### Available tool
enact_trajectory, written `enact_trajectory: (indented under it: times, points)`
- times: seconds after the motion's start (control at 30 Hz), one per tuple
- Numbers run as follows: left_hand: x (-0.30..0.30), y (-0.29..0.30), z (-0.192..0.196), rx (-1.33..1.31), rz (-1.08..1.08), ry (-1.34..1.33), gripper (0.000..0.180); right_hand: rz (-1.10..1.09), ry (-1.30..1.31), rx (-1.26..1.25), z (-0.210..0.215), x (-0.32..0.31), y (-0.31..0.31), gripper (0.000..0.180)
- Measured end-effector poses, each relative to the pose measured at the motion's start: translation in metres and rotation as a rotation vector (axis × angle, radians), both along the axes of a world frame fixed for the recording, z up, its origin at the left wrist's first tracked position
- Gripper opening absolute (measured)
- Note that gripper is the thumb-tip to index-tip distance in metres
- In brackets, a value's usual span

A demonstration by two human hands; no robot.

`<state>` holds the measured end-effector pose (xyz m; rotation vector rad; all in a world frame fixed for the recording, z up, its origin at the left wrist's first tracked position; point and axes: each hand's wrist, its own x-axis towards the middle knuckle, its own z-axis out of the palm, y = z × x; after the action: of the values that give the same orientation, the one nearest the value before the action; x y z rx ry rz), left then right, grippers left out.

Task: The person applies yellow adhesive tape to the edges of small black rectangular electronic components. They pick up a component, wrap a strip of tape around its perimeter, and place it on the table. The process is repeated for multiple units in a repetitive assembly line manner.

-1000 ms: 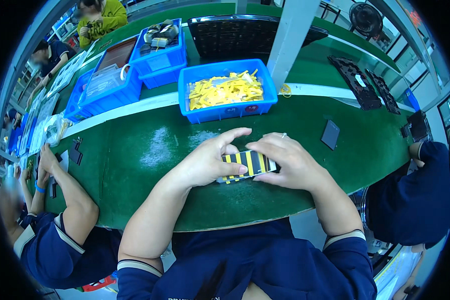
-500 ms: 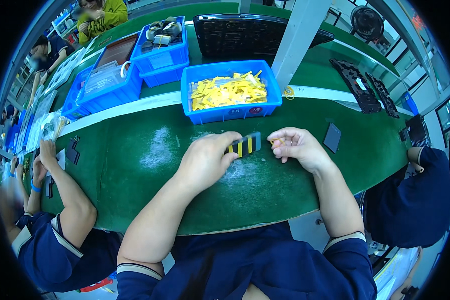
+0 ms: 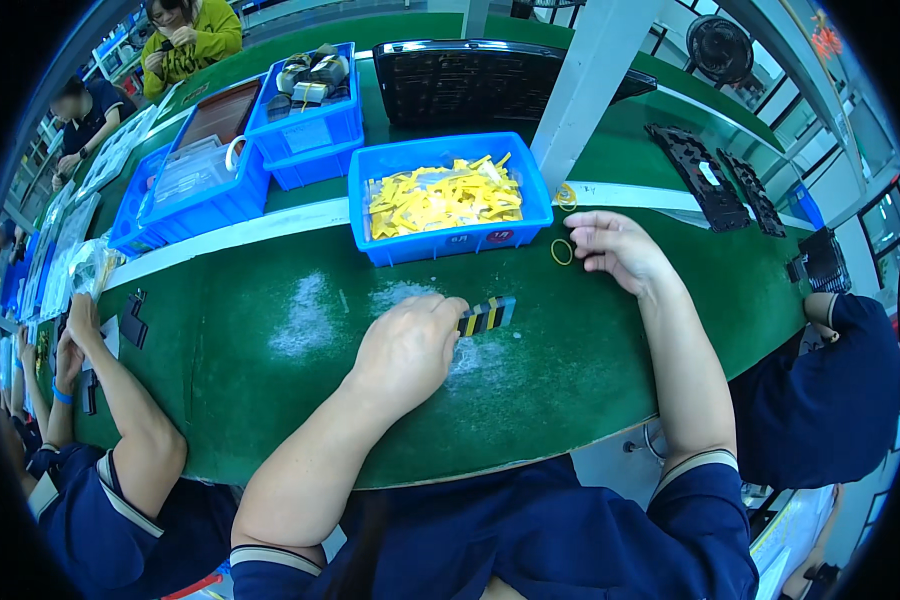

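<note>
My left hand [image 3: 410,350] is closed on a small dark block with yellow stripes [image 3: 487,317], held above the green table by its left end. The striped end sticks out to the right of my fingers. My right hand [image 3: 618,252] is farther to the right and a little higher, its fingers apart with nothing between them. Just left of its fingertips is a yellow rubber band [image 3: 562,252], apart from the hand; whether it lies on the table or is in the air I cannot tell. Another yellow band [image 3: 567,196] is by the post's foot.
A blue bin [image 3: 450,246] of yellow strips stands ahead. More blue bins [image 3: 215,205] are at the far left. A white post [image 3: 585,100] rises behind the bin; black panels [image 3: 698,180] lie at the right. Co-workers sit on both sides, a person's forearm [image 3: 135,390] at left.
My right hand has moved up and right and let go of the yellow rubber band. My left hand has shifted slightly down with the striped block. The dark card on the right no longer shows.
</note>
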<state>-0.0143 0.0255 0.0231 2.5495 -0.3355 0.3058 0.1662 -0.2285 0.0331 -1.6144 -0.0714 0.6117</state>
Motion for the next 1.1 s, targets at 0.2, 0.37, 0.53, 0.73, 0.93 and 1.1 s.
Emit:
enact_trajectory:
  times: [0.2, 0.37, 0.53, 0.73, 0.93, 1.1]
  points:
    - [-0.001, -0.001, 0.001, -0.023, -0.038, -0.042, 0.026, -0.098, -0.455, -0.414, -0.011, 0.041, 0.01, 0.014]
    - [0.0, -0.001, 0.001, -0.026, -0.037, -0.045, 0.026, -0.089, -0.941, -0.829, -0.022, 0.06, 0.017, 0.014]
    - [-0.001, 0.0, -0.001, -0.037, -0.036, -0.041, 0.028, -0.156, -0.771, -0.711, -0.029, 0.068, 0.019, 0.013]
    - [-0.002, -0.003, 0.006, -0.032, -0.027, 0.008, 0.029, -0.245, -0.647, -0.615, -0.032, 0.082, 0.022, 0.015]
    - [0.0, -0.002, 0.004, -0.034, -0.042, -0.015, 0.027, -0.274, -0.743, -0.458, -0.032, 0.072, 0.015, 0.013]
    - [-0.002, -0.003, 0.004, -0.056, -0.039, -0.03, 0.024, 0.154, -0.833, -0.607, 0.0, 0.022, 0.015, 0.01]
